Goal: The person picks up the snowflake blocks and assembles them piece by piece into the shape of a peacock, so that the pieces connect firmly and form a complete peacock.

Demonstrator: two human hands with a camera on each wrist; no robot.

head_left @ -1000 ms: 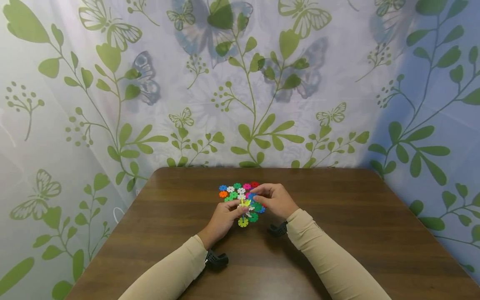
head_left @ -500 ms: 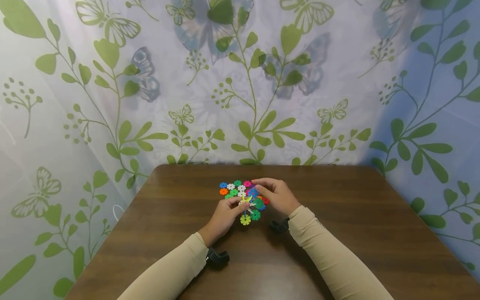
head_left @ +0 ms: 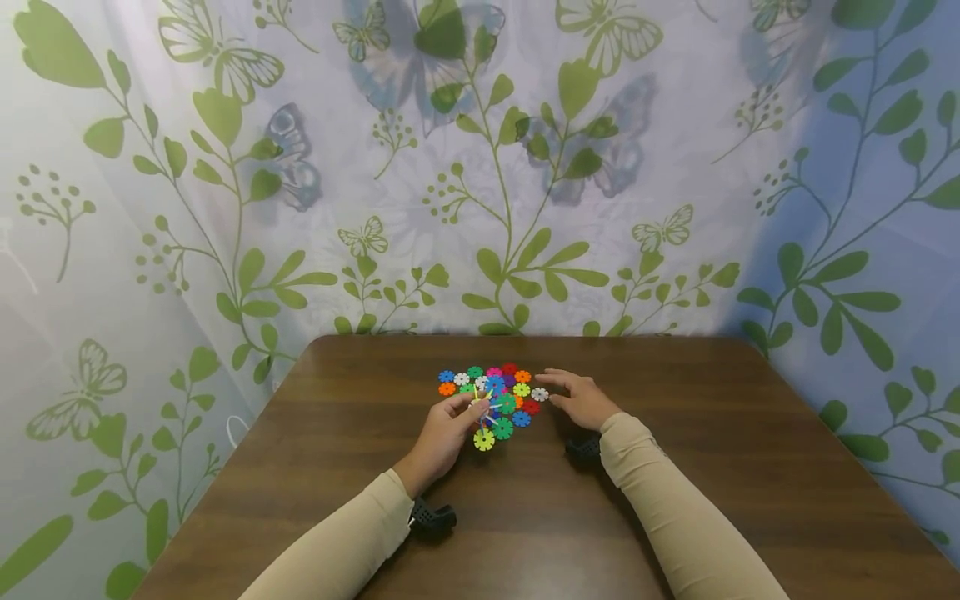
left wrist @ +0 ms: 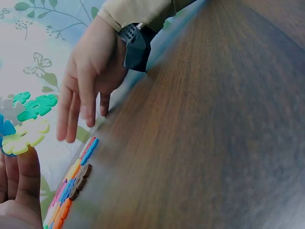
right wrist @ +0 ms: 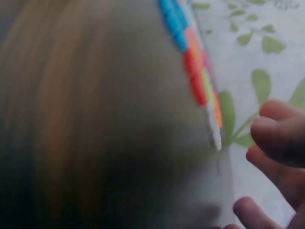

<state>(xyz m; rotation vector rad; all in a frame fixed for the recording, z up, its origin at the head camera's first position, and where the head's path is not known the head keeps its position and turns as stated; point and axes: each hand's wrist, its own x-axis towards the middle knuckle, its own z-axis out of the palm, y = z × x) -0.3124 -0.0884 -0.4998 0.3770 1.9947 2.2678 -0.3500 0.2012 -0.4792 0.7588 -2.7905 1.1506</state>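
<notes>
My left hand (head_left: 441, 435) grips a cluster of interlocking flower-shaped discs (head_left: 503, 428), lifted off the tabletop. Blue, green, white and yellow pieces show in it. In the left wrist view, a yellow disc (left wrist: 26, 137) of that cluster rests at the fingertips. To the right, my right hand (head_left: 585, 403) hovers with its fingers loosely extended and holds nothing. It is nearest to a loose white disc (head_left: 540, 394), and a small gap seems to part them. In the right wrist view, that hand's fingers (right wrist: 279, 136) are spread and apart from the discs.
Loose discs in many colours, among them an orange disc (head_left: 447, 389) and a red disc (head_left: 531, 407), lie flat behind and beside the cluster on the wooden table (head_left: 675, 467). A leaf-patterned curtain (head_left: 420, 192) hangs behind the far edge.
My right hand has left the blue disc on the cluster and moved right, towards the loose white disc. The left hand still holds the cluster, with the blue disc on it.
</notes>
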